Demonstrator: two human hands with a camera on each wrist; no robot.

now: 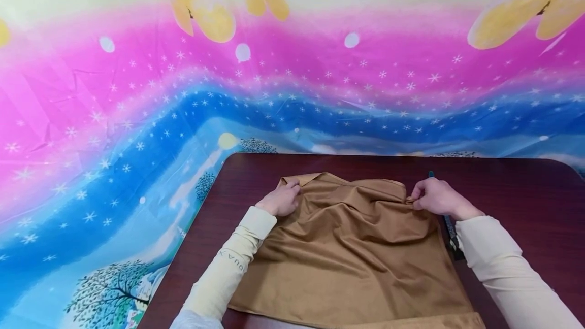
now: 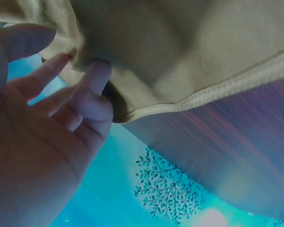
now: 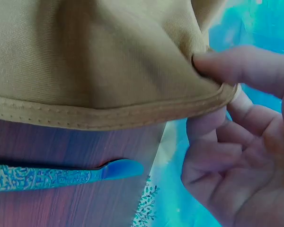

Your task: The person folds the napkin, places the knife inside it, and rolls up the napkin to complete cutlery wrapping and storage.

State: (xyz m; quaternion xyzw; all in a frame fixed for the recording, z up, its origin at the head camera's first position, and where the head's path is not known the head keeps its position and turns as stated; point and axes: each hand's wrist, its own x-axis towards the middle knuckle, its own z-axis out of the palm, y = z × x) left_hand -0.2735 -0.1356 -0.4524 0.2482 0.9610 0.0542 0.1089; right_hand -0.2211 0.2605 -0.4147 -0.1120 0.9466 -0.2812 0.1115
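Note:
A brown cloth (image 1: 347, 263) with stitched hems lies spread and wrinkled across the dark table, its far edge bunched in folds. My left hand (image 1: 284, 200) is at the cloth's far left corner. In the left wrist view, that hand's bent fingers (image 2: 92, 90) touch the cloth, and the thumb stands apart from them. At the far right corner my right hand (image 1: 437, 197) pinches the hemmed edge between thumb and fingers. The right wrist view shows this corner held up, with the hem (image 3: 109, 118) running away to the left.
A slim blue mottled thing (image 3: 47, 177) with a smooth rounded tip lies on the table (image 1: 525, 202) beside the cloth's right edge, partly hidden in the head view. Behind the table hangs a colourful printed backdrop (image 1: 320, 75). Something pale (image 1: 279, 324) shows below the cloth's near edge.

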